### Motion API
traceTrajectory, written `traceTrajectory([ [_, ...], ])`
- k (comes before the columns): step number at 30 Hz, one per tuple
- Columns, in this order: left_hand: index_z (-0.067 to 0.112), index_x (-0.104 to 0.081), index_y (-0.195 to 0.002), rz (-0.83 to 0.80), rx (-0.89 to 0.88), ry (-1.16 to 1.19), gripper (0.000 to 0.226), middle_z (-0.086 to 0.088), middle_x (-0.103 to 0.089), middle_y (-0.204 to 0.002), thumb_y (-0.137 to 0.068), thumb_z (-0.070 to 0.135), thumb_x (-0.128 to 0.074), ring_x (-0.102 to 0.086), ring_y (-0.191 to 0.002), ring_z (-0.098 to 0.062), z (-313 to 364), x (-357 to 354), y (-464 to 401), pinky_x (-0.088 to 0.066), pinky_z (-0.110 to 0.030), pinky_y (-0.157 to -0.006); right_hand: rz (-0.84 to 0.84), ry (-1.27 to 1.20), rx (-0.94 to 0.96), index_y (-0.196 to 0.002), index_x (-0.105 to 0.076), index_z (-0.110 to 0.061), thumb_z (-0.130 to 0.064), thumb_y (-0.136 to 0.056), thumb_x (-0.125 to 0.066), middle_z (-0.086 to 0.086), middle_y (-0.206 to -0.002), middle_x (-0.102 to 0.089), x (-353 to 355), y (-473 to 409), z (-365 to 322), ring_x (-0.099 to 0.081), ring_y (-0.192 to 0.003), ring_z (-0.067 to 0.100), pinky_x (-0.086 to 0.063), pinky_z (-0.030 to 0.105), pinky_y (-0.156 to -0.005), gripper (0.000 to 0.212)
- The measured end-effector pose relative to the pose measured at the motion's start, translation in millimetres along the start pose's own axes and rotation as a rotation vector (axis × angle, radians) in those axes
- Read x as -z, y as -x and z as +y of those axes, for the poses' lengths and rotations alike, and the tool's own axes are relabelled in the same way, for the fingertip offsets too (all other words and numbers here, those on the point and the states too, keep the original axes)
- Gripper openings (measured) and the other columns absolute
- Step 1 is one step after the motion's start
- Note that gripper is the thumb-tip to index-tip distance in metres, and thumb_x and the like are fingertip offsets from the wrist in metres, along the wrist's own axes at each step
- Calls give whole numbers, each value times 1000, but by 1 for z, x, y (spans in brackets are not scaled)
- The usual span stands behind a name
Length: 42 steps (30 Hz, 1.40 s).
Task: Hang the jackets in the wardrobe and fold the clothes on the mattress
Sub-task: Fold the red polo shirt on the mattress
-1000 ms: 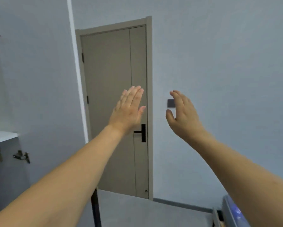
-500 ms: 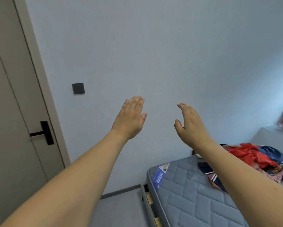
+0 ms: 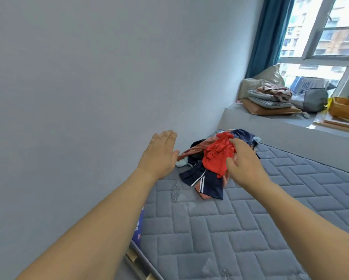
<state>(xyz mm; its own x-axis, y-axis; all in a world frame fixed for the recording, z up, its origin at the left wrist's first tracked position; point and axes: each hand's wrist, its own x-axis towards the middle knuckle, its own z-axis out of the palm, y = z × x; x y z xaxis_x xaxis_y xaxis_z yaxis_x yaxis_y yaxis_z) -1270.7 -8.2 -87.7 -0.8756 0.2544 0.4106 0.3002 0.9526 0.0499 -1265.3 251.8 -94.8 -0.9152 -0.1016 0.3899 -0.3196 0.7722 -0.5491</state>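
Two hands raised mid-frame, both empty. Left hand (image 3: 161, 153) flat, fingers straight. Right hand (image 3: 244, 160) loosely spread, in front of clothes pile (image 3: 214, 158). Pile lies centre frame on grey quilted mattress (image 3: 250, 229), near wall. Window ledge (image 3: 274, 122) upper right, cluttered.

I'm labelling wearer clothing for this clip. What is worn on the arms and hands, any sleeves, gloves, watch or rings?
Nothing shows. Both forearms are bare up to the frame edge, no sleeves in view. The left hand and right hand carry no gloves, and no watch, bracelet or ring is visible.
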Motion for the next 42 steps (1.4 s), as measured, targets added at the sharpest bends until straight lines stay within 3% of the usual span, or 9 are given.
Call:
traceTrajectory([
  [5,7,-24,-155,-88,-84,-2,58,-10,-24,-161,-105,32,-38,-19,-149,-24,-22,-66,-65,-2,-37,-123,-5,4,-141,-130,-51,1,-4,-87,-56,18,-130,-55,-44,-41,71,-50,-121,33,-40,44,-103,44],
  [10,2,-37,-149,-157,-87,47,52,-15,-36,-155,-102,24,-47,-31,-143,-31,-67,-158,-129,-11,-39,-121,-45,24,-237,-139,-45,2,-3,-88,-57,18,-143,-47,-128,-89,133,-42,-133,33,-32,44,-111,53],
  [16,1,-47,-140,-327,-120,200,47,-16,-44,-147,-97,18,-55,-39,-135,-31,-93,-390,-183,-25,-38,-116,-57,83,-327,-141,-44,1,-2,-83,-56,16,-147,-43,-287,-141,267,-41,-134,33,-32,45,-113,59],
  [22,4,-37,-148,-482,-232,325,52,-12,-33,-156,-99,16,-50,-26,-146,-23,-90,-615,-210,-13,-27,-118,-29,135,-383,-147,-39,-4,-3,-88,-56,17,-154,-32,-428,-159,417,-35,-140,32,-29,41,-117,61],
  [27,6,-34,-151,-404,-250,413,56,-10,-27,-160,-97,11,-51,-20,-149,-23,-62,-734,-279,-15,-31,-122,13,214,-328,-149,-41,-19,-16,-96,-57,16,-157,-28,-496,-184,520,-41,-133,33,-34,42,-111,55],
  [31,10,-32,-153,-358,-320,413,62,-10,-23,-162,-94,6,-52,-17,-150,-29,-39,-815,-319,-17,-37,-122,21,252,-265,-149,-39,-13,-20,-97,-59,20,-155,-31,-538,-196,593,-39,-136,40,-32,48,-114,56],
  [34,11,-40,-151,-269,-251,484,59,-8,-32,-160,-94,-1,-51,-23,-149,-30,-38,-873,-306,-17,-31,-122,90,296,-238,-149,-40,-14,-27,-100,-54,17,-150,-40,-571,-189,630,-39,-137,35,-32,53,-113,53],
  [38,10,-48,-145,-147,-169,573,58,-7,-43,-153,-88,-1,-47,-32,-145,-29,-34,-898,-295,-16,-24,-121,97,315,-194,-150,-37,-19,-36,-102,-45,11,-149,-40,-578,-192,651,-38,-138,29,-29,48,-115,51],
  [42,11,-47,-146,-177,-168,575,53,-7,-42,-154,-93,9,-43,-31,-145,-28,-35,-894,-299,-24,-41,-121,62,319,-221,-147,-41,-15,-35,-102,-43,15,-146,-45,-574,-193,643,-41,-136,32,-29,51,-114,49],
])
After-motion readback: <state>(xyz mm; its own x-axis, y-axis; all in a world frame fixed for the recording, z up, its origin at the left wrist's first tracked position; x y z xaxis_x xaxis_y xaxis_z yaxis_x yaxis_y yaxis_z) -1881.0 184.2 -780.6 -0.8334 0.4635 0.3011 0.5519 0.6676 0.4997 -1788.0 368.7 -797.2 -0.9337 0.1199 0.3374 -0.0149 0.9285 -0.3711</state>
